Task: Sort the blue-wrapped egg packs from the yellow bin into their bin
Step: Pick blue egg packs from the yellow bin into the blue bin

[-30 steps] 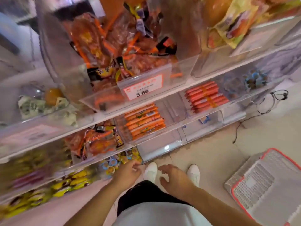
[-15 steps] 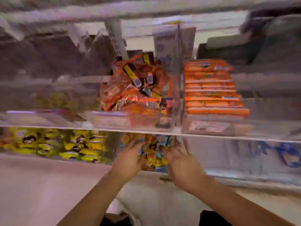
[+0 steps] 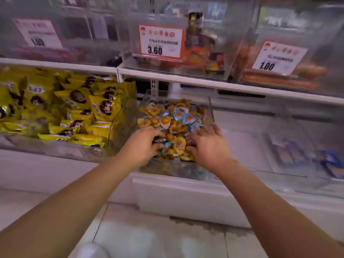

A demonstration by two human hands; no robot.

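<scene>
1. Blue packs (image 3: pixel 178 114), egg-shaped with a cartoon face, lie mixed among yellow packs (image 3: pixel 179 145) in a clear bin (image 3: pixel 173 167) on the low shelf.
2. Left hand (image 3: pixel 142 148) and right hand (image 3: pixel 208 147) rest on the pile, fingers curled into it; whether either pinches a pack cannot be told.
3. Yellow bags (image 3: pixel 74 107) fill the bin to the left.

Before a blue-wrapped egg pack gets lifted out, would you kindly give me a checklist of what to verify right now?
1. Both hands in the mixed bin: ok; left hand and right hand rest on the pile.
2. Blue packs within reach: ok; one blue-wrapped pack lies on top, further back.
3. Grip on a blue pack: cannot tell; fingertips are buried among packs.
4. Yellow-wrapped pack between the hands left alone: ok.
5. Destination bin located: cannot tell; blurred blue packs lie far right.
</scene>
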